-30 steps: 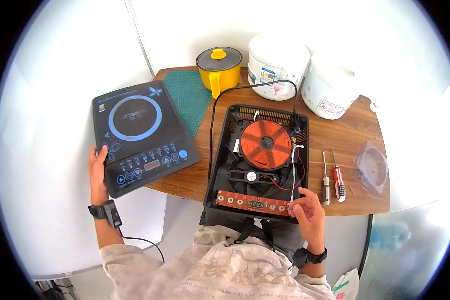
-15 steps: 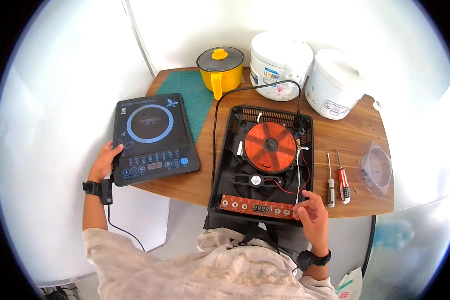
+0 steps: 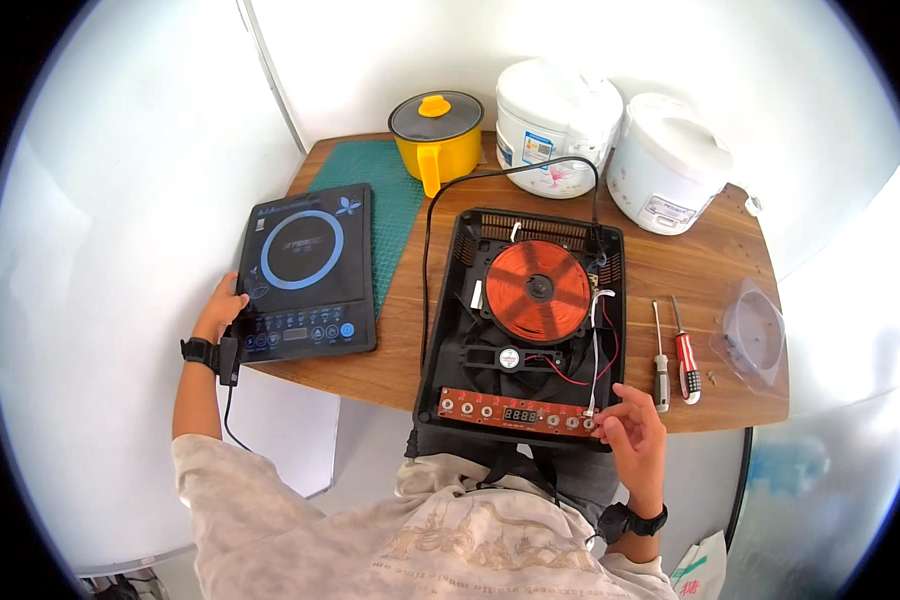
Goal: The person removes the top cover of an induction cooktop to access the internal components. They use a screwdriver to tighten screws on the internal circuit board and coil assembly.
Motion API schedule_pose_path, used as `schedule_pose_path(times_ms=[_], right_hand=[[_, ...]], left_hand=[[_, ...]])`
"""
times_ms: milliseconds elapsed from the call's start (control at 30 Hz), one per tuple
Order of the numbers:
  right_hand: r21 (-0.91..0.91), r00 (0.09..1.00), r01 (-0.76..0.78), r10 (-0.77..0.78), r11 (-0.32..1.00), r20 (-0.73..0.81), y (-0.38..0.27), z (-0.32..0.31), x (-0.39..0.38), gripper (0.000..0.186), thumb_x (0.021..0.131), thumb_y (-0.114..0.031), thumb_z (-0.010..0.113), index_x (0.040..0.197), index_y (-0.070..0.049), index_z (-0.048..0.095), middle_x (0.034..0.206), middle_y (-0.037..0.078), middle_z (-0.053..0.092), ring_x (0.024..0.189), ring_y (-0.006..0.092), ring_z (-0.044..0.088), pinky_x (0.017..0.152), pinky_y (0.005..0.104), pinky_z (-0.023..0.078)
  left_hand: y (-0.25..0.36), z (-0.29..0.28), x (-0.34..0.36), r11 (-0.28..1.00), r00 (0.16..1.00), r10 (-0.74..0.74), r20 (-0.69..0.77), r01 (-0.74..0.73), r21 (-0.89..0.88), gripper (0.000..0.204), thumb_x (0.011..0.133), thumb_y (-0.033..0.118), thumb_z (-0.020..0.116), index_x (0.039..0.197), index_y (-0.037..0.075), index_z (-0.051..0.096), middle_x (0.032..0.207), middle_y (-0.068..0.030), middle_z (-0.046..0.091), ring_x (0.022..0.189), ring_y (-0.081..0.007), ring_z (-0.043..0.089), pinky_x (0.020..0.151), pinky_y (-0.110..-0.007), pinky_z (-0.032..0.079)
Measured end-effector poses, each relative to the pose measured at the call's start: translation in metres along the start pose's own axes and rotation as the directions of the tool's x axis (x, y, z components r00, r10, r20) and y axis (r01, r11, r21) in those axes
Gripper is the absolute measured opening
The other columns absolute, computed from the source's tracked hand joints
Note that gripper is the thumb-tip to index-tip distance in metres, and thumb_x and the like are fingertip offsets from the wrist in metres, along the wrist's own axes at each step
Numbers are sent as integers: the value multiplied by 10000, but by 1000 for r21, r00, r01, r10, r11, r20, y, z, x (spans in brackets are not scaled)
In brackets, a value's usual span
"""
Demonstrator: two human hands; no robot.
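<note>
Wooden table (image 3: 690, 270) crowds rice cookers (image 3: 610, 140), screwdrivers (image 3: 673, 355) beside opened cooker (image 3: 525, 330).

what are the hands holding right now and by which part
The left hand grips the black glass cooktop panel at its near-left corner. The right hand only touches the opened cooker base's near-right corner.

Induction cooker top panel (image 3: 305, 272): black glass plate, blue ring at centre, row of blue control symbols along its near edge. Lies flat, face up, left of frame centre, partly on a green cutting mat (image 3: 375, 200).

Induction cooker base (image 3: 522, 325): black plastic tray, opened, centre of frame. Holds an orange copper coil, a small fan below it, red and white wires, and a red control board along its near edge.
</note>
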State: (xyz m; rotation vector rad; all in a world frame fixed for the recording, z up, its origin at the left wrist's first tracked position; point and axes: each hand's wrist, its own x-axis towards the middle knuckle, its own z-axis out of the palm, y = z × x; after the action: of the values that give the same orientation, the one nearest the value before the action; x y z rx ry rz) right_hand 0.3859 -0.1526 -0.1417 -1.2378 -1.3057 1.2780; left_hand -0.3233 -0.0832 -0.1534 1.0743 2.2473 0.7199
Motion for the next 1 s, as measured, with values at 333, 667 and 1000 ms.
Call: schedule_pose_path(times_ms=[333, 667, 1000], right_hand=[[-5, 1000, 27, -27, 1000, -14, 1, -4, -7, 402, 1000, -21, 589, 1399, -29, 535, 978, 86, 699, 805, 121, 657, 747, 256, 539], [8, 1000, 0, 0, 1000, 17, -6, 3, -3, 366, 981, 24, 599, 1345, 13, 568, 958, 93, 717, 846, 132, 675, 787, 282, 570], [-10, 998, 67, -67, 998, 11, -7, 0, -7, 348, 1008, -51, 596, 1353, -12, 566, 960, 79, 705, 811, 119, 659, 752, 253, 544]], left_hand=[[-18, 19, 19, 996, 999, -40, -26, 42, 80, 463, 906, 37, 651, 1353, 119, 561, 877, -52, 590, 707, -149, 525, 559, -360, 414], [-21, 30, 21, 994, 992, 108, -68, -107, 23, 418, 901, 96, 681, 1305, 60, 580, 1019, -112, 640, 926, -211, 604, 857, -362, 496], [-20, 49, 44, 960, 959, 241, -151, -213, 180, 411, 896, 147, 694, 1274, 33, 583, 1261, -237, 658, 1199, -351, 627, 1031, -430, 473]])
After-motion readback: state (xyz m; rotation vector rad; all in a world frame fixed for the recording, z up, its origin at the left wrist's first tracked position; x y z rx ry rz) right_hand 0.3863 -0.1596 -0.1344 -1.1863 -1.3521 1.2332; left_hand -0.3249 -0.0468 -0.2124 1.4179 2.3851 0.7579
